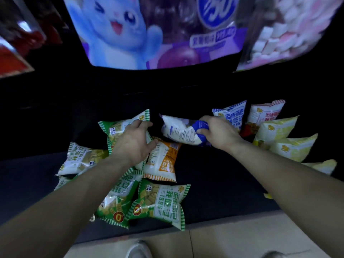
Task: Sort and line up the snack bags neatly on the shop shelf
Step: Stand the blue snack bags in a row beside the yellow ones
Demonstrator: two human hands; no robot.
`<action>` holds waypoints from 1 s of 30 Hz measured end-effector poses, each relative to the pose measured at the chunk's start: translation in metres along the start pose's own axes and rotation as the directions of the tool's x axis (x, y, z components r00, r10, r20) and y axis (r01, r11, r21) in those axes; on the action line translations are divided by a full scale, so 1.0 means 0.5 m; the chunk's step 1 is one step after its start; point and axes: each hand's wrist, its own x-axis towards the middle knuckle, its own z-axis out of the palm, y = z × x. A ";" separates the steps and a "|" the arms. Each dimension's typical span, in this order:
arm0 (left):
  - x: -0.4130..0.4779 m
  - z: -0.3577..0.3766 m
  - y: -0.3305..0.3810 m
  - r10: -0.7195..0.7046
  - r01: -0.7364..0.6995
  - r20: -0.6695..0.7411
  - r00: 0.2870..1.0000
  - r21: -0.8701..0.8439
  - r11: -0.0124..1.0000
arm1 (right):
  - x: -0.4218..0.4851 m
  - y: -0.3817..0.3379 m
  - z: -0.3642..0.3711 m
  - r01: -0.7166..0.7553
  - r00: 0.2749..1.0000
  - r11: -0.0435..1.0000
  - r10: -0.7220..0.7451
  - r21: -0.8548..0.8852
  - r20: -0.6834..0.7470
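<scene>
My right hand grips a blue-and-white snack bag, held on its side above the dark shelf. My left hand grasps the upper part of a green-striped bag at the back of a loose pile. An orange bag lies just right of that hand. Two more green bags lie overlapping near the front edge, and a pale green one sits at the left. On the right, a blue bag, a red bag and several yellow bags stand in a row.
Above the shelf hang large packs: a purple one with a blue cartoon rabbit, a marshmallow pack to its right, red packs at the left. Tiled floor and a white shoe show below the shelf edge.
</scene>
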 end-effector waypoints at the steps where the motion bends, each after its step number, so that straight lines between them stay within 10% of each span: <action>1: -0.008 -0.019 0.013 0.017 -0.017 -0.005 1.000 0.017 1.000 | -0.022 -0.004 -0.032 -0.012 1.000 1.000 0.012 0.026 -0.008; 8: -0.084 -0.149 0.147 0.225 -0.216 0.038 0.974 -0.167 0.962 | -0.200 -0.063 -0.226 0.055 0.992 0.997 -0.061 0.053 0.109; 22: -0.247 -0.177 0.264 0.107 0.002 0.132 0.985 -0.642 0.766 | -0.438 -0.033 -0.295 -0.011 0.999 0.966 0.002 0.257 0.034; 30: -0.265 -0.112 0.324 0.020 -0.017 0.001 1.000 -0.470 0.882 | -0.449 0.024 -0.247 -0.198 0.980 0.959 0.194 0.203 0.037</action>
